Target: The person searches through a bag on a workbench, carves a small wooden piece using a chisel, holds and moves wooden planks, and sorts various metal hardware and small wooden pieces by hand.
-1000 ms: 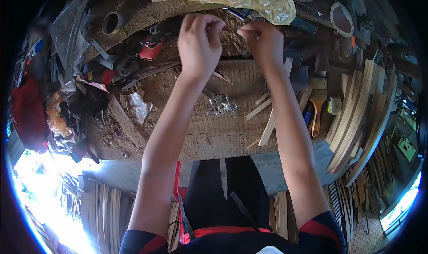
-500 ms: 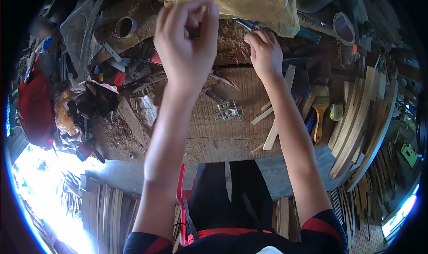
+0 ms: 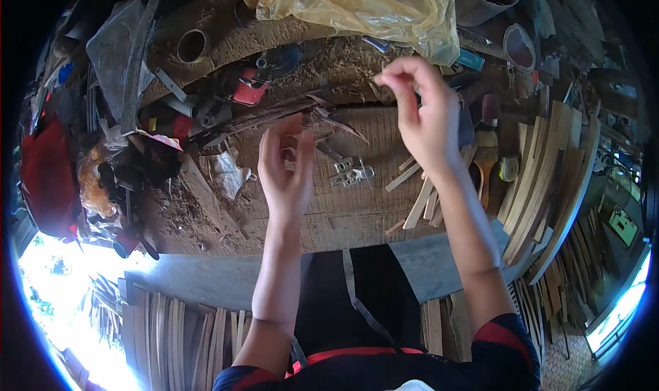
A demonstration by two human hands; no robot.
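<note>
Above the wooden workbench [image 3: 329, 221], my left hand [image 3: 285, 171] is raised with its fingers curled toward the thumb. A small dark bit shows at its fingertips, too blurred to name, against the strips of bark [image 3: 336, 121] behind. Farther right and higher up, my right hand [image 3: 427, 113] is bent with its fingertips drawn together. Whatever they pinch, if anything, is too small to make out. Between the hands, a metal hinge [image 3: 352, 173] lies on the bench beside a dark flat piece [image 3: 329, 149].
A yellowish plastic bag [image 3: 357, 10] lies across the back. A red-and-dark power tool [image 3: 250, 89] sits among sawdust. Thin wood strips [image 3: 420, 202], a paintbrush [image 3: 486, 161], a tape measure [image 3: 509, 168] and long wood slats [image 3: 542, 175] are at the right. A red bag [image 3: 48, 178] is at the left.
My left hand has come down toward me from the back of the bench, uncovering the power tool. My right hand has risen off the sawdust and shifted slightly right.
</note>
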